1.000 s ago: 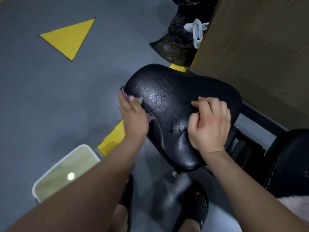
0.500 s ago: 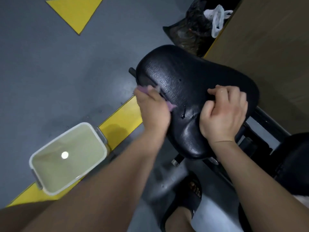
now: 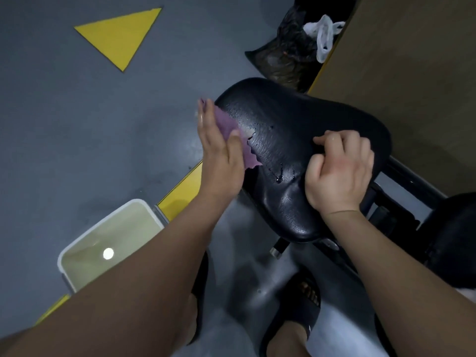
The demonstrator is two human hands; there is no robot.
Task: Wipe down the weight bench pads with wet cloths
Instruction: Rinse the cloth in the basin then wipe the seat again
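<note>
The black seat pad (image 3: 296, 119) of the weight bench shines wet, with drops running near its middle. My left hand (image 3: 219, 153) lies flat against the pad's left edge, fingers straight, and presses a purple cloth (image 3: 226, 124) onto it with the thumb on top. My right hand (image 3: 340, 173) rests on the pad's right half with its fingers curled under; no cloth shows in it. A second black pad (image 3: 458, 240) sits at the right edge.
A white tub of water (image 3: 144, 205) stands on the grey floor at lower left, beside a yellow floor line (image 3: 184, 190). A black bag (image 3: 280, 57) and a white plastic bag (image 3: 324, 34) lie beyond the pad. A wooden wall (image 3: 412, 73) runs along the right. My sandalled feet (image 3: 296, 305) stand below the bench frame.
My left hand has slid the purple cloth forward along the pad's left edge and its fingers have straightened. My right hand has stayed in place on the pad.
</note>
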